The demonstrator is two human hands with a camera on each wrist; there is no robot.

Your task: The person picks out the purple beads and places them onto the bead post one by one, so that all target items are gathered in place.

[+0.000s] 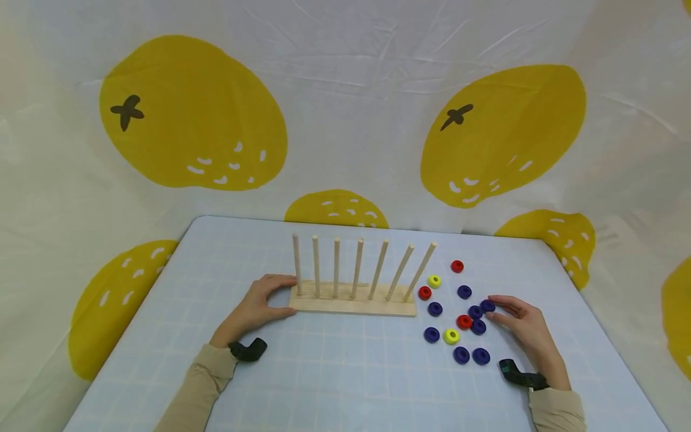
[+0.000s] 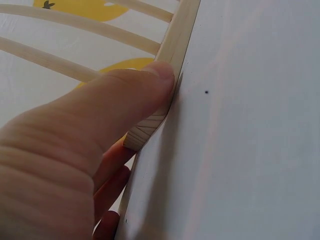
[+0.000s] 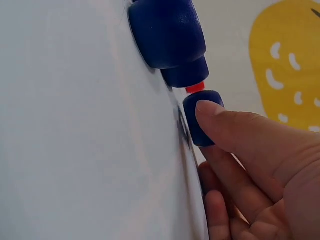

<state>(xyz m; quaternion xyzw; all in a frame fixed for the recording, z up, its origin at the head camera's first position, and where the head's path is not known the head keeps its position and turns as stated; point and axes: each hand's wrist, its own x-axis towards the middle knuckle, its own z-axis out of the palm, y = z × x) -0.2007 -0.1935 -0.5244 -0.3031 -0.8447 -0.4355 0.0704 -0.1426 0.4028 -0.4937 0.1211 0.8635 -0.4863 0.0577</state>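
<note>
A pale wooden peg stand [image 1: 353, 305] with a row of several upright pegs is on the table. My left hand [image 1: 264, 300] grips its left end, thumb on the front edge and fingers at the back; the left wrist view shows the thumb [image 2: 120, 97] pressed against the wood. To the right of the stand, my right hand [image 1: 520, 321] pinches a dark blue ring [image 1: 487, 306] at the right edge of a loose group of rings. In the right wrist view the pinched blue ring [image 3: 200, 117] is between thumb and fingers, close to the tabletop.
Scattered right of the stand are more blue rings [image 1: 461, 355], red rings [image 1: 457, 266] and yellow rings [image 1: 451, 336]. The table [image 1: 324, 372] has a pale checked cover. Behind it hangs a white cloth [image 1: 351, 120] with large yellow fruit shapes.
</note>
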